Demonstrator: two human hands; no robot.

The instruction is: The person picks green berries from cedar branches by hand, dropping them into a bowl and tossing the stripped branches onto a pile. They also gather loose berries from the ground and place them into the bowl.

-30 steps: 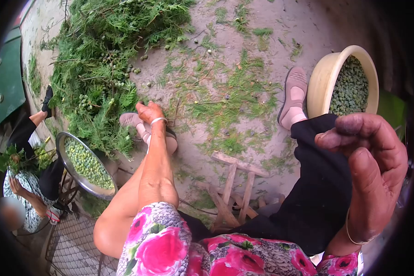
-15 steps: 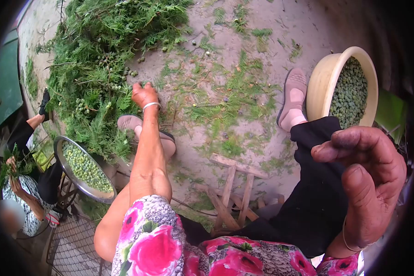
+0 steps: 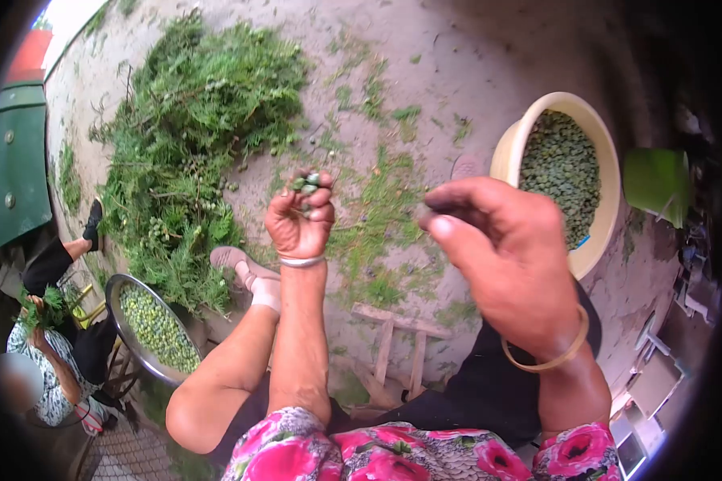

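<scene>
My left hand [image 3: 301, 216], palm up with a metal bracelet at the wrist, is closed around a few small green cones [image 3: 306, 184] that show between the curled fingers. It is over the floor, to the right of a heap of cut evergreen branches [image 3: 208, 96]. My right hand [image 3: 505, 256], with a tan bangle, is held in front of the big cream basin [image 3: 610, 232]. Its thumb and darkened fingers are curved towards each other with a small gap, and I see nothing between them. Blue-green cones [image 3: 561, 172] fill much of the basin.
At the left a metal bowl [image 3: 186, 370] holds more green cones [image 3: 156, 325]. Beside it another person [image 3: 52, 361] sits handling a green sprig [image 3: 44, 311]. A wooden stool frame [image 3: 397, 322] lies between my legs. Green bits litter the floor, and a green container [image 3: 656, 188] stands far right.
My left hand has come away from the branch heap, turned palm up, and now shows cones in its fingers. My right hand has swung in leftwards, towards the left one. The view has shifted.
</scene>
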